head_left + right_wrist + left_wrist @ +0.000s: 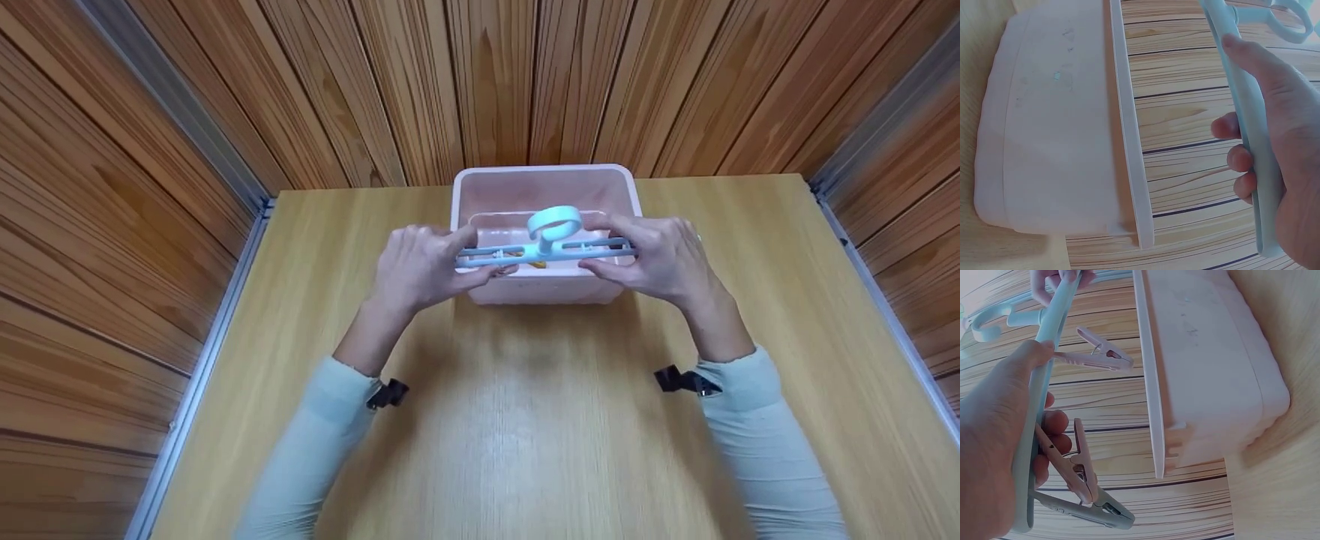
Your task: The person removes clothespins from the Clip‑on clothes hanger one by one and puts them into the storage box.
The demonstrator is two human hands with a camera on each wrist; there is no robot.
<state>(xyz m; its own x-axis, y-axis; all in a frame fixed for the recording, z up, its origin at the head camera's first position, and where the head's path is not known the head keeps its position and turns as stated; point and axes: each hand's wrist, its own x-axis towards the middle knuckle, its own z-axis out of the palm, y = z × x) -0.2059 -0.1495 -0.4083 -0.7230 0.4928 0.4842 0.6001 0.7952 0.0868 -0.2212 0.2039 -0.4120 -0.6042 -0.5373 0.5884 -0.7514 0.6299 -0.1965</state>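
Note:
A light blue clip hanger (546, 255) with a round hook (555, 223) is held level over a pale pink bin (544, 289). My left hand (416, 270) grips its left end, thumb on the near side and fingers curled round the bar. At the other end, my right hand (664, 259) grips the bar the same way. Below the left half hang clothespins: a pale one (1095, 360), a pinkish one (1069, 464) and a grey-green one (1089, 512). No clothespin shows below the right end in the right wrist view.
Inside the bin lies something orange-yellow (538, 264), mostly hidden by the hanger. The bin stands at the back of a wooden table (510, 420), close to a wood-plank wall (495, 90). Metal rails (202, 360) run along the table's sides.

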